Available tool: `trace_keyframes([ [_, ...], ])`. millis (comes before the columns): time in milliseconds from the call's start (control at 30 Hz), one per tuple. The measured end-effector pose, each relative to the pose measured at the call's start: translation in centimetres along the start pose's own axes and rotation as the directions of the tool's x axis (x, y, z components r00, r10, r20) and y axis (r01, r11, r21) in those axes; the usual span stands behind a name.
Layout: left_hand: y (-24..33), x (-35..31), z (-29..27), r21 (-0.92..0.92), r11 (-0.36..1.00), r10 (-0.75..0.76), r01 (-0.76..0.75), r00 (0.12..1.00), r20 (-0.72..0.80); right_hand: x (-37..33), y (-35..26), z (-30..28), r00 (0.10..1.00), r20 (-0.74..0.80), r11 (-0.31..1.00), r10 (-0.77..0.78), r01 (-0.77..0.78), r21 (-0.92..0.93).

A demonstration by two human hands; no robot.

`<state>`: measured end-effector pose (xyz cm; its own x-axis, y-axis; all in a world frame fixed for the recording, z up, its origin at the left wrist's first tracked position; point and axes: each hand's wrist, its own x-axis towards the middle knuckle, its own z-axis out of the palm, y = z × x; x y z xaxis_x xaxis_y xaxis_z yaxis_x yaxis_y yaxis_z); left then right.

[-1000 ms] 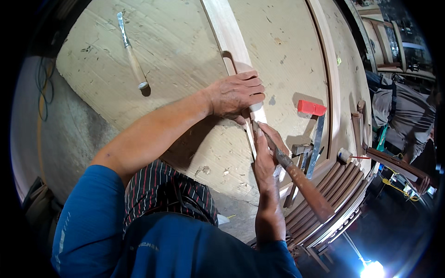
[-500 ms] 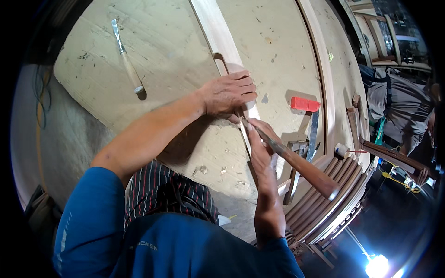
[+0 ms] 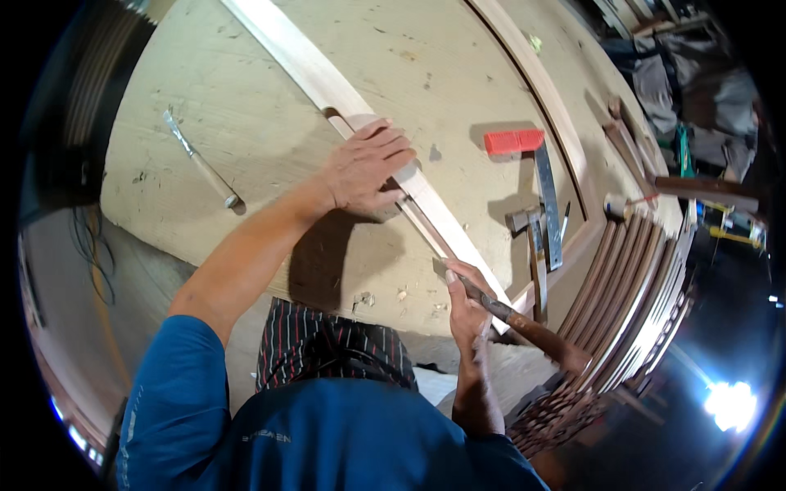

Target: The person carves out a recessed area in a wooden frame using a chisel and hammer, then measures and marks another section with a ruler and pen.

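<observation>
A long pale wooden board lies slantwise across the work table, with a narrow recess along its near-left edge. My left hand is laid over the board, its fingers across the top and the thumb at the near edge. Closer to me, my right hand is closed around a chisel. The chisel's wooden handle points out to the right and its tip meets the board's recessed edge. My right fingers also touch the board there.
Another chisel lies on the table at left. To the right are a red-handled try square, a hammer and a wooden frame piece. Stacked brown slats stand at lower right; a person is beyond.
The chisel and my right hand have slid along the board toward its near end, away from my left hand. My left hand stays on the board. The whole view has turned somewhat.
</observation>
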<state>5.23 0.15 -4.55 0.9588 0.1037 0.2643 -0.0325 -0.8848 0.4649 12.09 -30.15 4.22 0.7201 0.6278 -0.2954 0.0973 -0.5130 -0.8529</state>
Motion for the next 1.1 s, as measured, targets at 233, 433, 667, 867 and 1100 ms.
trace_keyframes([
  [233, 2.4, -0.8, 0.3, 0.026, 1.0, -0.003, 0.001, 0.997, 0.083, -5.3, 1.2, -1.3, 0.972, -0.201, 0.983, 0.125, -0.094, 0.156],
  [433, 10.4, -4.8, 5.2, 0.022, 0.998, -0.053, 0.051, 0.992, 0.116, -11.0, 3.9, -2.5, 0.88, -0.223, 0.897, 0.419, -0.364, 0.248],
  [667, 16.8, -4.0, 5.9, 0.051, 0.992, 0.087, -0.115, 0.922, 0.377, -14.7, 4.5, -2.9, 0.87, -0.374, 0.947, 0.32, -0.287, 0.144],
  [867, 14.2, -2.2, 4.2, 0.217, 0.973, -0.045, -0.075, 0.864, 0.501, -13.7, 6.6, -5.3, 0.856, -0.469, 0.963, 0.218, -0.266, -0.037],
  [1100, 7.1, -8.5, -2.7, 0.429, 0.786, -0.554, 0.445, 0.815, 0.169, -8.2, 7.8, -7.8, 0.877, -0.478, 0.937, 0.044, -0.202, -0.284],
])
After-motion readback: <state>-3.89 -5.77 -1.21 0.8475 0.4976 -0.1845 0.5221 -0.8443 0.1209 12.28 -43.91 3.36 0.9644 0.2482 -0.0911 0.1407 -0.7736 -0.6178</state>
